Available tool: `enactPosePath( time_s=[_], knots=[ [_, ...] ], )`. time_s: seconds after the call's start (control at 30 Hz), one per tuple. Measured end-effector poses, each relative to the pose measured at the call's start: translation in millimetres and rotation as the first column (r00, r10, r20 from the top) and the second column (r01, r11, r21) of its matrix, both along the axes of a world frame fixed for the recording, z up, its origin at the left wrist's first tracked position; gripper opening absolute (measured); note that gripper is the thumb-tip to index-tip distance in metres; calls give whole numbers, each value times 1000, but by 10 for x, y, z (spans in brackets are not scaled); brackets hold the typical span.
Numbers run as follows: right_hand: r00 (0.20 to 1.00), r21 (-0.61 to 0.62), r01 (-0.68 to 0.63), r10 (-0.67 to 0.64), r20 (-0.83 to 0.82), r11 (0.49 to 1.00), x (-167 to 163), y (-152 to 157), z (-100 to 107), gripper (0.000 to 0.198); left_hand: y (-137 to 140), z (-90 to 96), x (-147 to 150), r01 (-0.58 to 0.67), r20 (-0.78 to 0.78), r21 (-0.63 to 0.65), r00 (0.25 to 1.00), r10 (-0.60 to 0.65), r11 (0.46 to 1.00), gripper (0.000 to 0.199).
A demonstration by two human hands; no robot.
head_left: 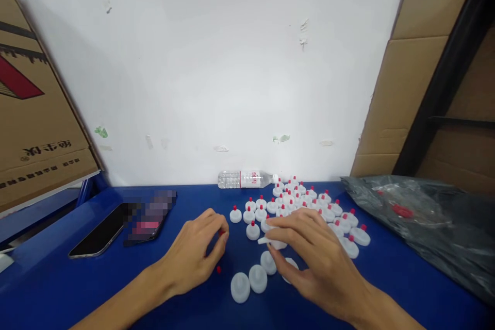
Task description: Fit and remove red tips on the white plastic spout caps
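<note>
My left hand (199, 247) has its thumb and fingers curled together, with a bit of a small red cap (221, 234) showing between them. Below its fingertips, another small red cap (218, 269) lies on the blue table. In my right hand (319, 255), thumb and fingers grip a translucent white nozzle lid (264, 241), tilted so its spout points left; the fingers hide part of it. Near that hand lie several white lids without red tips, among them one white lid (240, 287) at the front. Behind, many white lids with red tips (252, 230) stand upright in a cluster.
A clear plastic bottle (249, 179) lies on its side against the white wall. Two phones (102, 231) rest at the left. A dark plastic bag (425, 221) with red pieces covers the right side. Cardboard (38, 113) stands at the left edge.
</note>
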State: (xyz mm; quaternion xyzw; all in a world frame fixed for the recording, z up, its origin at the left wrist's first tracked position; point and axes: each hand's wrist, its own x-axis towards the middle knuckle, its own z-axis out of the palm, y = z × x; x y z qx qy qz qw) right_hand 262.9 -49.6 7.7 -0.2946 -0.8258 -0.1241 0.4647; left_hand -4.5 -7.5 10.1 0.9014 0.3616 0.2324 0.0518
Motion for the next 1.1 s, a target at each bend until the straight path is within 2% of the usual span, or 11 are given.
enactPosePath(
  time_s=[0.17,0.47,0.7,0.8,0.93,1.1],
  knots=[
    [1000,-68,-2,4,21,998,-51,-9,-27,15,-5,-60,26,45,-115,-72,992,-53,996,15],
    [980,-193,193,-179,87,962,44,80,-116,8,9,-6,31,59,-155,-70,985,-70,996,16],
    [978,-276,175,-134,162,945,24,129,-231,15,-28,-28,26,76,-131,-63,988,-83,995,22],
    [974,-302,180,-126,187,936,20,127,-224,15,-63,-51,2,84,-109,-31,990,-87,996,39],
    [974,-339,172,-108,198,925,16,99,-195,20,-108,-46,-24,177,-193,-18,965,-177,984,60],
    [974,-364,163,-91,208,917,3,83,-185,23,-134,-3,2,214,-211,-15,954,-212,977,68]
  ],
)
